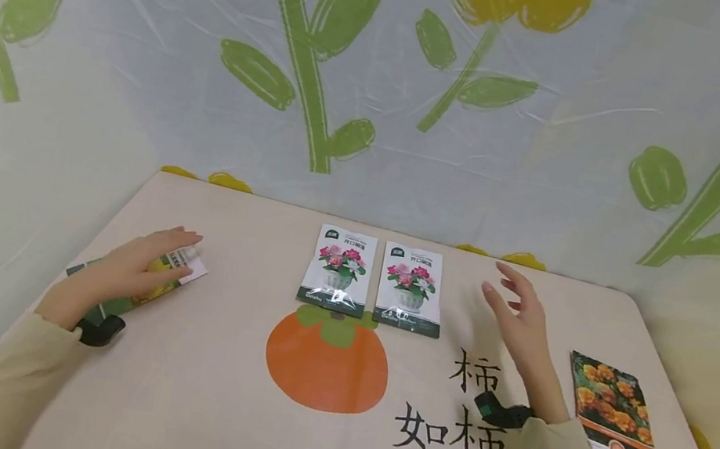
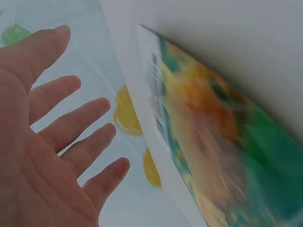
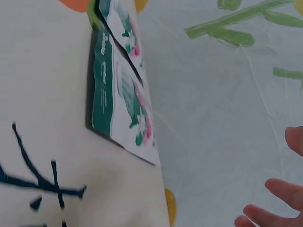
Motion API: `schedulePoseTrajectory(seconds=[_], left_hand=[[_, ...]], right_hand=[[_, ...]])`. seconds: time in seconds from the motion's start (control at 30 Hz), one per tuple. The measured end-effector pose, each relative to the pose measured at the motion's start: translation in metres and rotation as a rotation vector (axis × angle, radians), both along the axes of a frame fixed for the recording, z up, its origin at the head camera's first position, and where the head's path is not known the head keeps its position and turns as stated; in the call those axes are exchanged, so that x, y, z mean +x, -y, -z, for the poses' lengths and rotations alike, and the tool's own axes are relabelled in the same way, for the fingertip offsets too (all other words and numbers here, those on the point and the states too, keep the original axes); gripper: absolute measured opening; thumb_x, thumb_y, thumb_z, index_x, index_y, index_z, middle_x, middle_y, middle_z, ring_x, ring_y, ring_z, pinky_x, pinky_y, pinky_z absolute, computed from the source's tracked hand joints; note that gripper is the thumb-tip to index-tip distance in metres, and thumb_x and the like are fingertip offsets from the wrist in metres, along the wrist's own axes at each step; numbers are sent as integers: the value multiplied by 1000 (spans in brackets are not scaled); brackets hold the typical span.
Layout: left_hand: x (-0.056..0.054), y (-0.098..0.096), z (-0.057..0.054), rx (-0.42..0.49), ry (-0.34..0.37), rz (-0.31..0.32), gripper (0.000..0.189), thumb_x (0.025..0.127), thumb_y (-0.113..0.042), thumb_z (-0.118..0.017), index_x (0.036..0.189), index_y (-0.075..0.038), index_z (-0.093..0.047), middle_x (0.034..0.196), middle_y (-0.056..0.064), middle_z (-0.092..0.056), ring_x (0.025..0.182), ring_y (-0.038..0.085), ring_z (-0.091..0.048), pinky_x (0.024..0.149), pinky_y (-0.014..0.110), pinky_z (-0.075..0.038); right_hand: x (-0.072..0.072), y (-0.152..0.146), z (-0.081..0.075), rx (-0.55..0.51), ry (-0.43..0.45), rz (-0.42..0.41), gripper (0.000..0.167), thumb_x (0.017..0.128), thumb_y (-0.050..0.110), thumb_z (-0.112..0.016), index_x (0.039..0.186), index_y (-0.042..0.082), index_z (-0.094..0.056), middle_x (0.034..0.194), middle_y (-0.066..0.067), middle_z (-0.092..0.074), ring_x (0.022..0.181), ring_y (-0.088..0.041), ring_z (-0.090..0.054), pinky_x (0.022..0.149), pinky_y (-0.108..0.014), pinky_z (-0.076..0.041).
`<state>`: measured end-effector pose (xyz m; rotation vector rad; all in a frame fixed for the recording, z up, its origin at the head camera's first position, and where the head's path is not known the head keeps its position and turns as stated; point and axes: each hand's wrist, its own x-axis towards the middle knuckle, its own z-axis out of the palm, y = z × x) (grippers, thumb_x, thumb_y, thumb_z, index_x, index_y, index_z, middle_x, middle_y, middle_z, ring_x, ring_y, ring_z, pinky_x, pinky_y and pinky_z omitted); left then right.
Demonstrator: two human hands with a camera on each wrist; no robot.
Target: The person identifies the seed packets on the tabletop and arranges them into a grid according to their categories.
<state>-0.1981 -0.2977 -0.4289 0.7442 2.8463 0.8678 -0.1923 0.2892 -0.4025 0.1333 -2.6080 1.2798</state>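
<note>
My left hand (image 1: 134, 266) hovers over a green and yellow flower seed packet (image 1: 158, 286) at the table's left side, covering part of it in the head view. In the left wrist view its fingers (image 2: 90, 116) are spread and the packet (image 2: 222, 142) lies beyond them. My right hand (image 1: 519, 319) is raised over the table with relaxed fingers and holds nothing. Left of it, two white seed packets with pink flowers, one (image 1: 412, 289) nearer the hand and one (image 1: 338, 268) farther left, lie side by side.
A seed packet with orange flowers (image 1: 620, 423) lies at the right, beside my right forearm. The pink tablecloth (image 1: 218, 391) bears a printed orange persimmon (image 1: 327, 362) and black characters. A flower-patterned white sheet (image 1: 179, 67) hangs behind the table.
</note>
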Motion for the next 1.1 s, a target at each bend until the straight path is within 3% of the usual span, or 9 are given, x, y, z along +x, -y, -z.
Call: schedulePoseTrajectory(seconds=[0.3, 0.5, 0.53, 0.63, 0.73, 0.83, 0.9, 0.97, 1.1], left_hand=[[28, 41, 13, -24, -132, -75, 55, 94, -23, -70, 140, 0, -52, 150, 28, -39, 142, 52, -21, 105, 73, -23], [38, 52, 22, -5, -86, -115, 61, 94, -28, -70, 147, -7, -47, 157, 23, -31, 146, 49, -13, 102, 78, -18], [39, 54, 25, -7, -78, -118, 61, 94, -28, -69, 147, -7, -47, 157, 23, -30, 147, 48, -12, 102, 78, -18], [39, 57, 31, -22, -70, -121, 60, 94, -29, -70, 146, -7, -48, 158, 23, -29, 146, 50, -12, 99, 80, -20], [40, 59, 37, -46, -72, -110, 56, 94, -28, -69, 143, -7, -51, 156, 25, -30, 144, 54, -13, 96, 81, -20], [43, 61, 39, -67, -54, -109, 55, 95, -28, -68, 142, -6, -51, 154, 29, -30, 142, 58, -13, 95, 82, -19], [44, 61, 40, -79, -29, -112, 56, 95, -29, -67, 143, -6, -50, 154, 31, -30, 141, 59, -13, 95, 82, -19], [45, 61, 39, -85, 2, -119, 58, 96, -30, -66, 145, -5, -49, 154, 32, -28, 141, 59, -12, 96, 81, -19], [45, 60, 37, -75, 31, -115, 59, 96, -30, -67, 145, -4, -47, 155, 31, -26, 142, 58, -11, 97, 81, -18]], right_hand=[[52, -76, -12, 155, 31, 10, 62, 102, 26, -58, 156, 12, -31, 155, -22, -33, 137, -47, -31, 116, -49, -23], [82, -128, -8, 232, 123, 38, 65, 102, 28, -57, 159, 23, -26, 156, -28, -29, 135, -57, -28, 105, -19, -33], [86, -135, -6, 238, 135, 42, 66, 102, 28, -57, 159, 24, -24, 156, -29, -28, 136, -57, -26, 105, -20, -34], [96, -153, 4, 255, 161, 33, 67, 103, 26, -55, 160, 20, -21, 158, -29, -21, 143, -53, -15, 112, -54, -31], [106, -164, 16, 274, 180, 8, 67, 103, 24, -55, 159, 9, -20, 160, -28, -13, 146, -50, -4, 100, -81, -11], [112, -172, 28, 304, 227, 0, 70, 102, 24, -57, 157, 4, -18, 160, -32, -8, 137, -61, -19, 97, -61, -44], [115, -177, 34, 311, 255, -3, 73, 101, 23, -59, 157, 3, -17, 159, -33, -5, 130, -56, -38, 77, -45, -56], [116, -181, 39, 305, 277, -5, 76, 101, 22, -60, 158, 4, -14, 159, -34, -2, 121, -57, -46, 57, -27, -53], [118, -192, 49, 267, 297, -7, 78, 101, 21, -60, 160, 13, -10, 164, -16, 8, 127, -39, -49, 63, -17, -50]])
